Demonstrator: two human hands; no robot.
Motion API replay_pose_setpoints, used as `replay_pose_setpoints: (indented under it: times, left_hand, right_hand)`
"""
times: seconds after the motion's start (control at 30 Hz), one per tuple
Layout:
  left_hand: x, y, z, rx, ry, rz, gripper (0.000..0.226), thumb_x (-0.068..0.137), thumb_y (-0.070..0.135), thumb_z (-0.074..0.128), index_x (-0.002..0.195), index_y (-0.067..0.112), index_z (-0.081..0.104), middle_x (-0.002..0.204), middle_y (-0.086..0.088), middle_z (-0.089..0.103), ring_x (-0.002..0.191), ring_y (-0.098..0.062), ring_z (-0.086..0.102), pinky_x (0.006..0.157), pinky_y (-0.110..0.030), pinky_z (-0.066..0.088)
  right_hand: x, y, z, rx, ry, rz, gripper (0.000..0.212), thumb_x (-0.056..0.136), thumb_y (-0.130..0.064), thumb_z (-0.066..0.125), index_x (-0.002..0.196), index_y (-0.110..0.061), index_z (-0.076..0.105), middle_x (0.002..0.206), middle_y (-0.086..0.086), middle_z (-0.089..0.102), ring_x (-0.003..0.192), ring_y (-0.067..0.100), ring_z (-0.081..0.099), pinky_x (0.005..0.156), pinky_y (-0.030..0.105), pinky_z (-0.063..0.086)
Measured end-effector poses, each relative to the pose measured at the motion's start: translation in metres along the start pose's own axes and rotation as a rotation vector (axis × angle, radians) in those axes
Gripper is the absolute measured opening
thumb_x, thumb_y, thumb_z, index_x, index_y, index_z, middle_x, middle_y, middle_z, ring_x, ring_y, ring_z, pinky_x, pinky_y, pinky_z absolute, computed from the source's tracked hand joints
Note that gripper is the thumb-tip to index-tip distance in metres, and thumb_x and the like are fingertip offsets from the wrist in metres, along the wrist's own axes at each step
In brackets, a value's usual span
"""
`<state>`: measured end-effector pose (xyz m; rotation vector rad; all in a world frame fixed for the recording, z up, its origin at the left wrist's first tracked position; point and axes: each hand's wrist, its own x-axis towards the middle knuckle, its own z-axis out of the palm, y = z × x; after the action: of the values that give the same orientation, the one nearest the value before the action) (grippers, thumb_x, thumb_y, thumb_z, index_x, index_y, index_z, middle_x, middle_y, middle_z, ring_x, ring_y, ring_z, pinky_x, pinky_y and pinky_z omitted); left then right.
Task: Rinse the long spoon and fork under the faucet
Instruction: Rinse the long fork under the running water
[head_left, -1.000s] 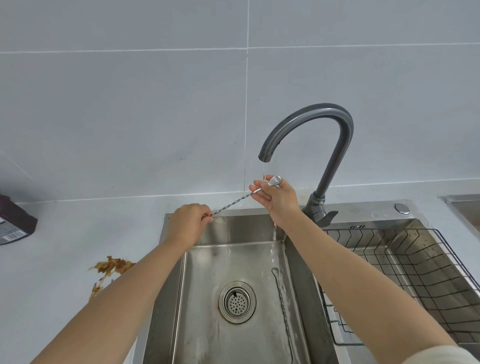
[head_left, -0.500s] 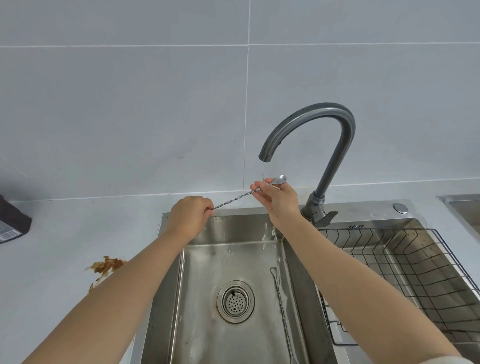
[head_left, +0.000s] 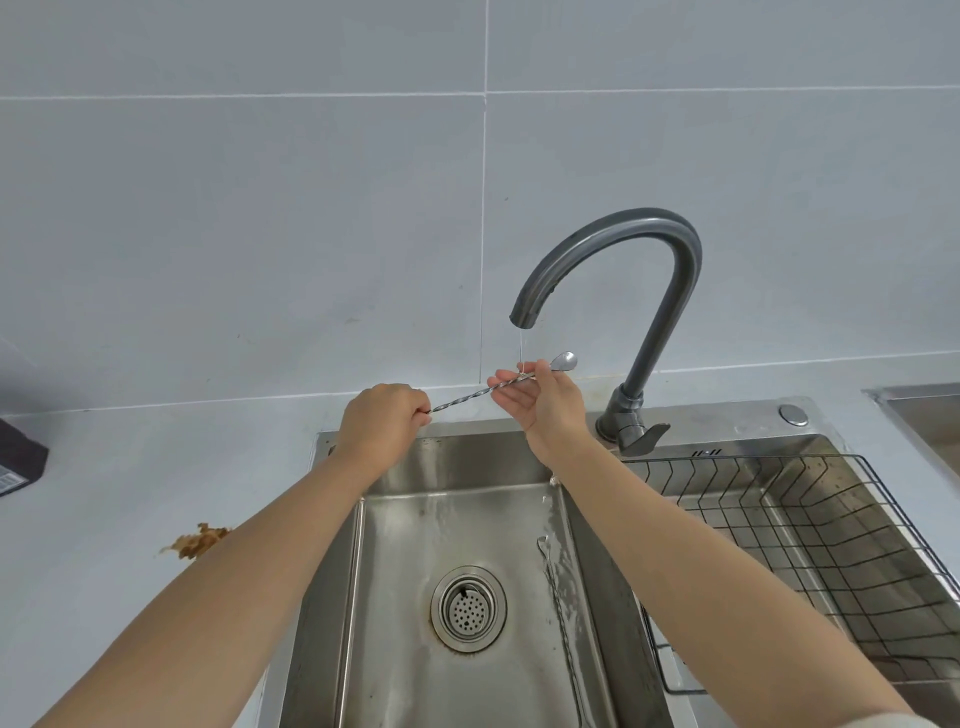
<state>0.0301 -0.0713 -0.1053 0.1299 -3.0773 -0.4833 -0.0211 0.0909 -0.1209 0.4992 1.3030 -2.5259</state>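
Far left edge: a dark box (head_left: 21, 457) on the pale grey table (head_left: 156, 457), with brown crumbly scraps (head_left: 200, 540) just below it. Mid-frame I have the left grip (head_left: 382, 423), a fist curled tight round the tail end of the long silver twisted-stem spoon (head_left: 465, 398). The spoon hangs above the stainless steel sink (head_left: 467, 457), rising slightly rightward. The right grip (head_left: 540, 402) pinches the stem near the bowl, under the thin water thread (head_left: 520, 345) from the curved grey metal faucet (head_left: 623, 221). Down in the basin, a second long twisted silver utensil (head_left: 556, 608) lies right of the round drain strainer (head_left: 468, 608). A black wire basket (head_left: 810, 545) sits far right.
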Motion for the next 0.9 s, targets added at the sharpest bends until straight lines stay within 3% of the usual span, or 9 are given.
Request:
replay_pose_setpoints:
  times: [0.1,0.23,0.37,0.5,0.57,0.73,0.9]
  left_hand:
    - [0.001,0.000,0.000,0.007,-0.006,-0.004,0.019,0.092,0.015,0.052,0.096,0.008,0.069,0.100,-0.010,0.070,0.098,-0.029,0.059,0.079,-0.034,0.046]
    - [0.003,0.000,-0.002,0.012,-0.013,-0.001,0.019,0.092,0.015,0.052,0.096,0.007,0.069,0.099,-0.010,0.069,0.097,-0.029,0.059,0.079,-0.034,0.046]
    - [0.002,-0.001,-0.002,0.029,-0.035,-0.001,0.019,0.092,0.014,0.052,0.096,0.007,0.068,0.099,-0.011,0.069,0.097,-0.030,0.059,0.079,-0.035,0.046]
    - [-0.001,-0.008,-0.003,0.029,-0.025,-0.008,0.019,0.092,0.015,0.052,0.098,0.008,0.069,0.101,-0.009,0.070,0.100,-0.029,0.059,0.082,-0.036,0.046]
    - [-0.003,-0.015,-0.004,0.044,-0.029,-0.009,0.019,0.092,0.014,0.051,0.098,0.008,0.069,0.101,-0.009,0.070,0.098,-0.029,0.059,0.081,-0.035,0.047]
    - [-0.007,-0.034,-0.012,0.089,-0.022,-0.026,0.021,0.093,0.014,0.050,0.100,0.009,0.069,0.104,-0.006,0.070,0.100,-0.026,0.060,0.081,-0.032,0.046]
    - [-0.009,-0.039,-0.013,0.092,-0.023,-0.035,0.021,0.092,0.013,0.051,0.101,0.009,0.069,0.106,-0.007,0.070,0.102,-0.027,0.060,0.082,-0.033,0.046]
  right_hand:
    - [-0.001,0.002,0.003,-0.023,-0.039,-0.019,0.011,0.093,0.002,0.046,0.087,-0.007,0.047,0.078,0.013,0.060,0.065,0.020,0.065,0.064,0.023,0.058]
    - [-0.003,0.003,0.004,-0.062,-0.042,-0.066,0.022,0.085,0.014,0.052,0.090,-0.006,0.046,0.078,0.011,0.059,0.070,0.019,0.062,0.069,0.021,0.056]
    - [0.000,0.000,0.008,-0.031,0.014,-0.007,0.016,0.094,-0.004,0.048,0.078,-0.006,0.050,0.074,0.012,0.060,0.063,0.020,0.064,0.062,0.024,0.059]
    - [0.002,-0.001,0.008,-0.025,0.017,0.040,0.033,0.100,-0.025,0.037,0.079,-0.004,0.053,0.074,0.013,0.061,0.067,0.023,0.065,0.068,0.030,0.056]
    - [0.002,0.002,0.008,-0.042,0.007,0.042,0.031,0.099,-0.023,0.041,0.080,-0.003,0.054,0.075,0.013,0.062,0.069,0.023,0.065,0.066,0.028,0.058]
    - [0.002,0.008,-0.001,-0.116,-0.020,-0.003,0.013,0.089,0.003,0.054,0.078,-0.004,0.055,0.078,0.012,0.062,0.064,0.016,0.067,0.061,0.019,0.059]
    - [0.001,0.006,-0.004,-0.164,-0.045,0.010,0.028,0.099,-0.015,0.041,0.077,-0.005,0.055,0.078,0.011,0.064,0.073,0.021,0.065,0.065,0.023,0.058]
